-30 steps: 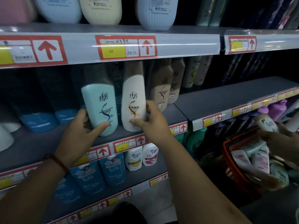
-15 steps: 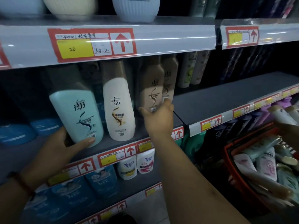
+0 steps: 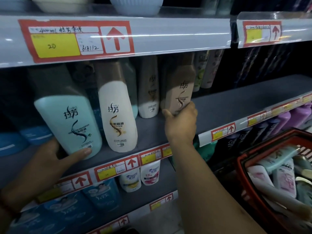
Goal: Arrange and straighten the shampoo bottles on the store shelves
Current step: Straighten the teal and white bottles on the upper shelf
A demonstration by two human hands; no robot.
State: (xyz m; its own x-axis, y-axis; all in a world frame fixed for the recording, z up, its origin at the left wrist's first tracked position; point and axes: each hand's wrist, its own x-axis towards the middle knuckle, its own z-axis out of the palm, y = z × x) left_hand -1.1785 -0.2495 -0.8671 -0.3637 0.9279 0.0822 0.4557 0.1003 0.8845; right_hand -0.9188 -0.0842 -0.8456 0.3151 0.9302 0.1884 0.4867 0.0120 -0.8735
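On the middle shelf (image 3: 152,132), the left hand (image 3: 50,159) grips the base of the pale blue bottle (image 3: 67,124), thumb across its front. The right hand (image 3: 181,122) wraps around the tilted beige bottle (image 3: 179,92) further back; a white bottle (image 3: 118,119) stands between them

Overall light: dim, greyish, murky.
Source: above and in front; the teal bottle (image 3: 67,119) and white bottle (image 3: 118,115) are lit low down, shaded by the upper shelf (image 3: 185,12) at their tops.
Glare: white streaks along the clear price strip (image 3: 168,33).
Darkest: the far right recess, nearly black.
Blur: the beige bottle (image 3: 180,92) is smeared; the red basket (image 3: 249,188) is soft.
Sharpest: the big price tag (image 3: 76,39).
Edges: shelf lines bow and slant, wide-angle.
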